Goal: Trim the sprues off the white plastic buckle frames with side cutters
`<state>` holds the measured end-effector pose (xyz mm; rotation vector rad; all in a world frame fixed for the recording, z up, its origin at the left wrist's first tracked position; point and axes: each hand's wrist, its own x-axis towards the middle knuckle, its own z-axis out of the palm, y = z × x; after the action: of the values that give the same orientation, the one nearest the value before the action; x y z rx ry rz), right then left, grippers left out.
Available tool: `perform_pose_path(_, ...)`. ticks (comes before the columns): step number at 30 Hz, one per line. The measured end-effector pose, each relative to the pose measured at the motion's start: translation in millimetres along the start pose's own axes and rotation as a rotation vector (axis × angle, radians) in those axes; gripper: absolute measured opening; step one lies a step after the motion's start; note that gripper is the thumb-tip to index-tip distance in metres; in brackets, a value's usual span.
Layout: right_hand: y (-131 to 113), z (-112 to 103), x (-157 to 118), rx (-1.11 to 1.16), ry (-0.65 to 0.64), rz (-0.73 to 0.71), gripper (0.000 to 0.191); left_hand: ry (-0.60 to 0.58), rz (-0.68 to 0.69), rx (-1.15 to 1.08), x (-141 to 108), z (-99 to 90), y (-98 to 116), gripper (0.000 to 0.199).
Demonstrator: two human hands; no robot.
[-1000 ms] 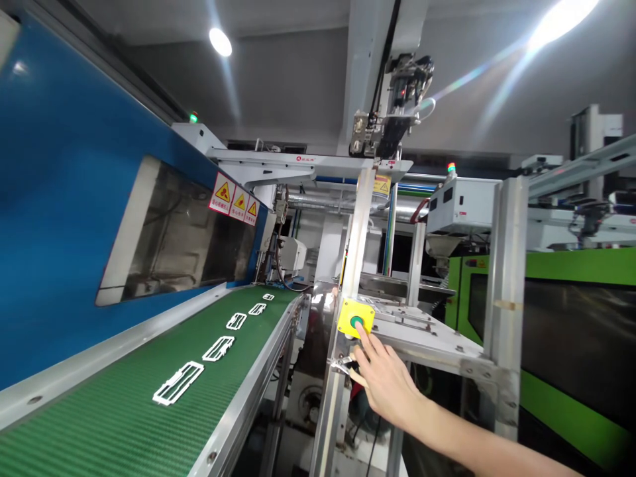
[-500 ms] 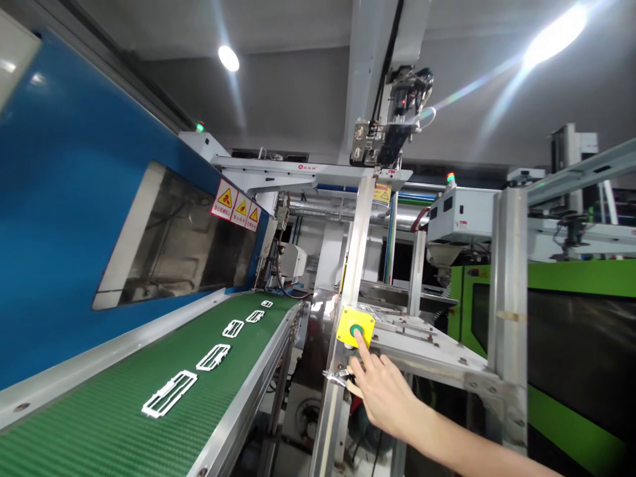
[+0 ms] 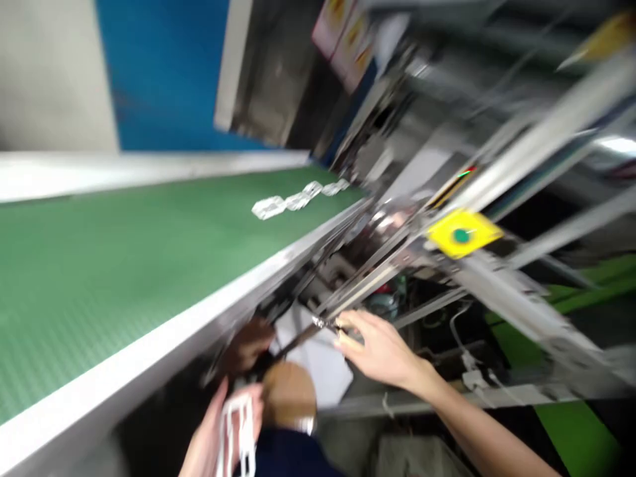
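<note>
The view is blurred by motion. My left hand [image 3: 209, 430], low in the frame, holds a white plastic frame [image 3: 247, 434]. Right of centre, my right hand [image 3: 375, 348] is closed on a small metal tool [image 3: 322, 322], probably cutters, pointing left. Several more white frames [image 3: 269, 207] lie in a row on the green conveyor belt [image 3: 149, 245], up and left of my right hand. The yellow box [image 3: 447, 240] with a green button [image 3: 461, 235] is above and right of my right hand, apart from it.
The conveyor's metal rail [image 3: 238, 291] runs diagonally between the belt and my hands. A blue machine [image 3: 159, 79] stands behind the belt. Metal frame beams [image 3: 527, 305] are on the right. Below are a round brown surface [image 3: 289, 394] and a white sheet [image 3: 322, 368].
The view has swung down and left. My right hand has left the green button and lowered, still with the tool. My left hand with a white frame has come into view.
</note>
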<state>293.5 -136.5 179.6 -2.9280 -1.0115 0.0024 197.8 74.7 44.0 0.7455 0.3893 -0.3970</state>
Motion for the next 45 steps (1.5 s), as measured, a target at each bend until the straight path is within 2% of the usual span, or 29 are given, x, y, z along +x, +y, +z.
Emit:
perform_pose_path(2,-16.4,27.2,1.9,0.050,-0.152,-0.115,0.021,0.131,0.011,-0.208,-23.5,-13.9,-35.1,0.044)
perform_pose_path(5,-38.3,59.9,5.3,0.097,-0.314,-0.266,0.022,0.098,0.087,-0.397,-44.9,-22.5,-60.2,0.050)
perform_pose_path(10,-56.8,83.6,16.1,0.077,-0.449,-0.526,0.024,0.096,0.100,-0.422,-56.9,-23.3,-70.7,0.061)
perform_pose_path(14,-61.9,88.8,28.5,0.050,-0.520,-0.682,0.021,0.059,0.109,-0.394,-62.6,-21.2,-76.8,0.070)
perform_pose_path(18,-68.1,90.8,36.9,0.051,-0.558,-0.783,0.024,0.109,0.142,-0.397,-67.0,-20.2,-78.9,0.072)
perform_pose_path(27,-74.6,89.6,45.4,0.049,-0.596,-0.843,0.030,0.123,0.140,-0.378,-67.3,-24.1,-83.9,0.074)
perform_pose_path(33,-75.6,85.8,47.7,0.010,-0.608,-0.825,0.021,0.127,0.102,-0.350,-66.7,-22.9,-79.8,0.075)
perform_pose_path(37,-72.6,87.7,48.9,0.021,-0.584,-0.824,0.010,0.126,0.073,-0.341,-65.1,-22.3,-77.1,0.075)
perform_pose_path(40,-67.8,91.9,46.7,0.099,-0.559,-0.750,0.007,0.160,0.086,-0.373,-63.2,-22.0,-76.2,0.068)
perform_pose_path(43,-65.1,95.8,41.1,0.151,-0.517,-0.672,0.009,0.164,0.128,-0.422,-62.5,-21.5,-75.5,0.061)
perform_pose_path(45,-65.6,97.7,36.3,0.124,-0.471,-0.696,0.014,0.137,0.121,-0.414,-63.0,-20.9,-75.0,0.063)
